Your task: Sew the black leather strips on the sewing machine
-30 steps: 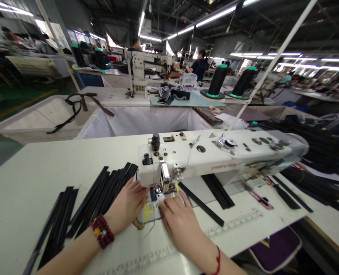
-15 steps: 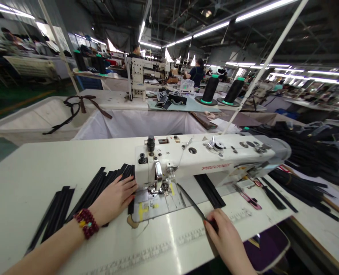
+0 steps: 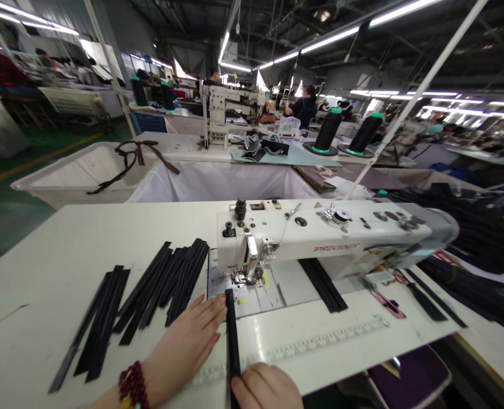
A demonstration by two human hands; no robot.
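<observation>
A narrow black strip (image 3: pixel 232 335) lies lengthwise in front of the sewing machine (image 3: pixel 311 227), its far end just short of the presser foot (image 3: pixel 244 278). My right hand (image 3: pixel 268 388) pinches the near end of that strip. Flat on the tabletop, my left hand (image 3: pixel 192 341) has its fingers stretched out, with the fingertips against the strip's left edge near its far end. To the left of the machine head lies a pile of black strips (image 3: pixel 167 278), with a smaller bunch of strips (image 3: pixel 101 324) further left. More black strips (image 3: pixel 322 284) rest under the machine arm.
Pink-handled snips (image 3: pixel 388 304) and a black-handled tool (image 3: pixel 424 298) lie right of the machine. A ruler scale (image 3: pixel 320 343) runs along the table front. Behind are a white bin (image 3: pixel 71 173), thread cones (image 3: pixel 328 130) and another sewing machine (image 3: pixel 218 113). A person (image 3: pixel 303 108) works beyond.
My right hand has moved left and nearer, now with a strip in front of the needle area. My left hand has drawn back from the strip pile to this strip. The view has shifted slightly left.
</observation>
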